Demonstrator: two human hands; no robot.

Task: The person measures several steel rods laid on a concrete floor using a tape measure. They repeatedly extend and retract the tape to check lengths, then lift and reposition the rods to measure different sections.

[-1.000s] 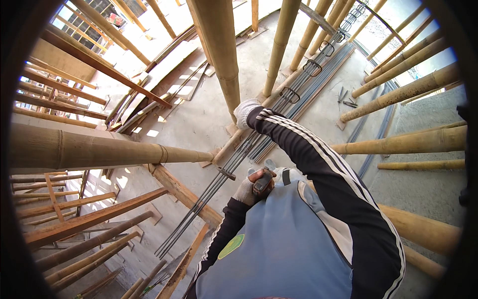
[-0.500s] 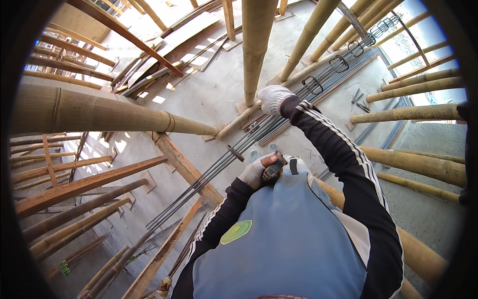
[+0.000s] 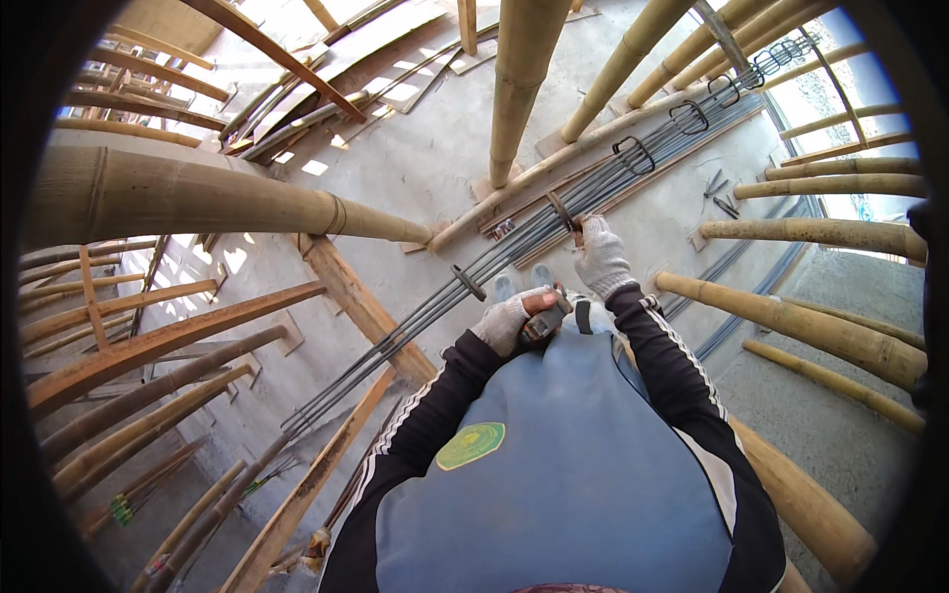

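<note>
My left hand (image 3: 504,324), in a whitish work glove with bare thumb showing, is closed round a small grey, boxy hand tool (image 3: 546,318) in front of my blue vest. In a matching glove, my right hand (image 3: 603,259) is closed at the near end of a dark stirrup (image 3: 561,210), a bent steel loop round the long bars. These grey rebars (image 3: 425,326) run diagonally from lower left to upper right. Another stirrup (image 3: 469,283) sits on them nearer my left hand, and one more (image 3: 635,154) stands farther up the bars.
Bamboo posts (image 3: 519,94) rise all round, one thick pole (image 3: 237,198) crossing at left. A wooden beam (image 3: 366,306) lies under the bars. Pliers-like tools (image 3: 722,193) rest on the concrete floor (image 3: 415,178) at right. Loose boards (image 3: 346,59) lie at the back.
My right hand has come back toward me from beyond the bars, its arm now bent. The stirrup beside it now shows on the bars. My left hand keeps the tool.
</note>
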